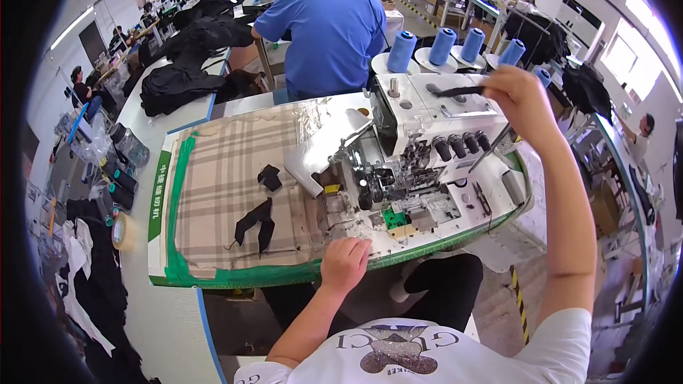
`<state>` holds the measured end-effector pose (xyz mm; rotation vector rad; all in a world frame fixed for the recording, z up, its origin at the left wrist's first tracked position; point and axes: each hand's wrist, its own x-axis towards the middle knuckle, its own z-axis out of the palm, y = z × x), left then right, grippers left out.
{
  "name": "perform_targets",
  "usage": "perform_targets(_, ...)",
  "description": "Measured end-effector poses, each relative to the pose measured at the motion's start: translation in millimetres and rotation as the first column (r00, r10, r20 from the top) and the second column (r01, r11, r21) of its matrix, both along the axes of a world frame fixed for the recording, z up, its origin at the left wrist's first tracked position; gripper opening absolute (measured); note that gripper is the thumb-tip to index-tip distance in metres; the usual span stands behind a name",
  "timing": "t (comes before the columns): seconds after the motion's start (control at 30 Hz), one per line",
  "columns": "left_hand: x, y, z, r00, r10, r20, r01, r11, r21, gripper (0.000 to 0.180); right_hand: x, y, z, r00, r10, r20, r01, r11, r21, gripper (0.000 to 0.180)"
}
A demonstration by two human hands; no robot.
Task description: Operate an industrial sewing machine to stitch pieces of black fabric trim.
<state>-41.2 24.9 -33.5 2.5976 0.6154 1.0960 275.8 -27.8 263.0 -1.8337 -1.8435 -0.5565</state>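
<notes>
My right hand [518, 96] is raised over the top of a white overlock sewing machine [420, 117]. Pinched in its fingers is a slim black thing [464, 90], too blurred to name, which points left. The machine's metal cover [334, 139] is swung aside, and its loopers and inner parts [398, 178] lie bare. At the table's front edge, just below the machine bed, rests my left hand [345, 264]. Its fingers are curled in, and whatever they may hold is hidden. Left of the machine, black fabric scraps [255, 226] lie on a plaid-covered board [213, 192] edged with green tape.
Blue thread cones [402, 52] stand behind the machine. Beyond them sits a person in a blue shirt [324, 32]. Black garments [181, 75] are heaped on the table at left, with a roll of tape [124, 232] nearer me. Small tools [482, 199] lie on the machine's right side.
</notes>
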Motion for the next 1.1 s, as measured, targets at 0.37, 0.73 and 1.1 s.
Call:
perform_targets(0.37, -1.3, 1.3, -3.9, 0.997, -0.008, 0.071, 0.007, 1.000, 0.014, 0.015, 1.0, 82.2, 11.1, 0.966, -0.010, -0.258, -0.178, 0.696, -0.696, 0.011)
perform_targets(0.73, -1.8, 4.2, -2.6, 0.999, -0.013, 0.050, 0.013, 1.000, 0.012, 0.014, 3.6, 83.8, -0.7, 0.952, 0.298, -0.073, -0.298, 0.841, -0.452, 0.004)
perform_targets(1.1, -0.2, 2.1, -2.4, 0.999, -0.025, 0.043, 0.023, 0.999, 0.034, 0.015, -1.2, 53.4, 41.9, 0.985, 0.139, 0.102, -0.048, 0.789, -0.612, 0.007)
